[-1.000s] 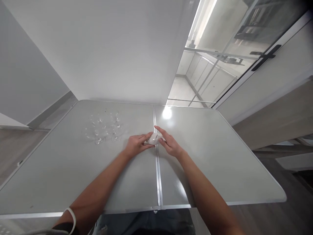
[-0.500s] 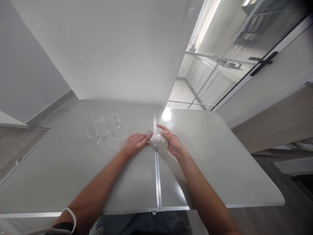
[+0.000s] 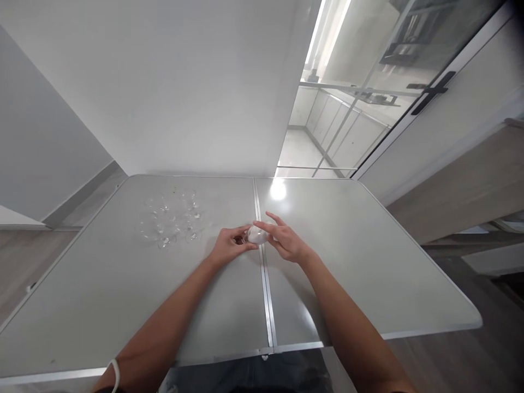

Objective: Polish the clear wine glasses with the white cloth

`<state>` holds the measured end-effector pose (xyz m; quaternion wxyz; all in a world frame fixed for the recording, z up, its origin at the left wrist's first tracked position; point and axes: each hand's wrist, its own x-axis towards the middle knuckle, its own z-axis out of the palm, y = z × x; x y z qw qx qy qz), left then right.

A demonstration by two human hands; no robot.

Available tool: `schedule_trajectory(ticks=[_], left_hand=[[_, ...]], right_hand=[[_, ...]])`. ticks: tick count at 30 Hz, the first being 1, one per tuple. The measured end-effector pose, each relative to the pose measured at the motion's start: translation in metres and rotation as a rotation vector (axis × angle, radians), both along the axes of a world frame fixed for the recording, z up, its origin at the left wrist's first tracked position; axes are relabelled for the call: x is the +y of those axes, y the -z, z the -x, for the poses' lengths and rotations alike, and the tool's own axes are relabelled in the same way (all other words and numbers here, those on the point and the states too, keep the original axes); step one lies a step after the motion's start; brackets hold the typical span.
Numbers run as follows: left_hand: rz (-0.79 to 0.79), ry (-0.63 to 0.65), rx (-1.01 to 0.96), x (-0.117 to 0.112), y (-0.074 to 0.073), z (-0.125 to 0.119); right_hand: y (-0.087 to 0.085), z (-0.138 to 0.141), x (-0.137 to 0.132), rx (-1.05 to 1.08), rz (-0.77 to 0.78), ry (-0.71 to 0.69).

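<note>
Over table seam, left fingers and right fingers both hold white object; clear glassware to left.

I see a bare left hand and bare right hand; a thin white band loops the bare left forearm at lower left, and dark blue-grey clothing shows at bottom centre.

The left grip and right grip hold a white object at the table seam.
</note>
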<state>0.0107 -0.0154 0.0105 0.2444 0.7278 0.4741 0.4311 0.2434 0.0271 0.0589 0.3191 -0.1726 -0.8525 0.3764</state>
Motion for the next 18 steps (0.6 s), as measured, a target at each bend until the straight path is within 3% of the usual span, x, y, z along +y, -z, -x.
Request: schedule_trajectory(ticks=[2, 4, 8, 11, 14, 16, 18], left_hand=[[-0.171, -0.163, 0.149, 0.003, 0.003, 0.004], [-0.325, -0.252, 0.328, 0.006, 0.005, 0.008], [-0.454, -0.188, 0.573, 0.008, 0.002, 0.012], [-0.471, -0.129, 0.627, 0.007, 0.000, 0.011], [-0.423, -0.145, 0.557, 0.006, 0.002, 0.009], [-0.344, -0.160, 0.424, 0.004, 0.005, 0.007], [-0.240, -0.122, 0.267, 0.001, 0.006, 0.005]], right_hand=[[0.006, 0.009, -0.002, 0.052, 0.071, 0.085], [0.011, 0.018, -0.004, 0.148, 0.281, 0.195], [0.012, 0.023, -0.003, 0.276, 0.838, 0.292], [0.009, 0.017, 0.001, 0.275, 1.045, 0.271], [0.005, 0.015, 0.000, 0.262, 0.923, 0.272], [0.003, 0.014, -0.002, 0.225, 0.653, 0.268], [0.002, 0.011, -0.004, 0.132, 0.290, 0.202]])
